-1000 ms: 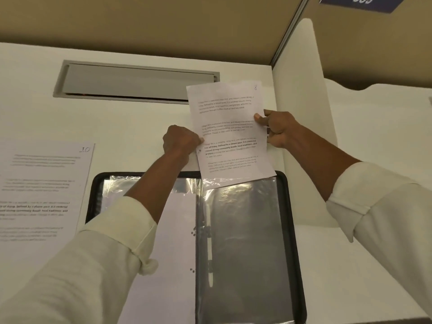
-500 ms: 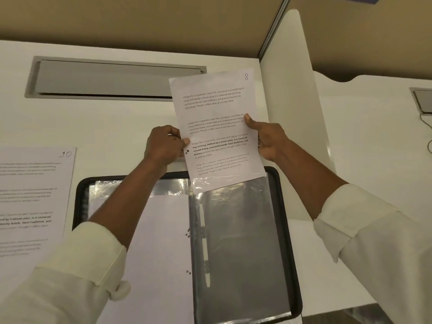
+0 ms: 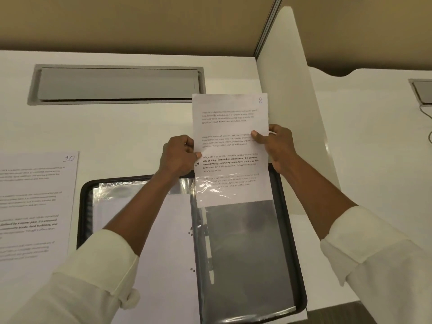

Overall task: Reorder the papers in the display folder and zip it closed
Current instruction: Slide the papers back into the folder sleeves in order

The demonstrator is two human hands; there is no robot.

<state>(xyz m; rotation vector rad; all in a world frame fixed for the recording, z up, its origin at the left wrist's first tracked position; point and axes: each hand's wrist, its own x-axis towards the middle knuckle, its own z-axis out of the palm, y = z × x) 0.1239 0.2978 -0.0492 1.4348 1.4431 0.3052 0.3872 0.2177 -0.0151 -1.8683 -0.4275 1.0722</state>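
The black display folder (image 3: 292,232) lies open on the white desk, its clear plastic sleeves showing. A printed sheet marked 8 (image 3: 230,127) stands over the right-hand sleeve (image 3: 245,253), its lower edge slid a short way inside the sleeve's top. My left hand (image 3: 178,157) pinches the sheet's left edge. My right hand (image 3: 275,143) pinches its right edge, thumb on the front. The left-hand sleeve holds a white page (image 3: 163,242), partly hidden by my left forearm.
Another printed sheet marked 10 (image 3: 35,202) lies on the desk left of the folder. A grey cable hatch (image 3: 117,85) is set in the desk behind. A white divider panel (image 3: 292,90) rises to the right, with the neighbouring desk beyond it.
The sheet marked 8 has come down: its bottom edge, which sat at the sleeve's mouth, now lies inside the right-hand sleeve. Both hands kept their hold and moved with it.
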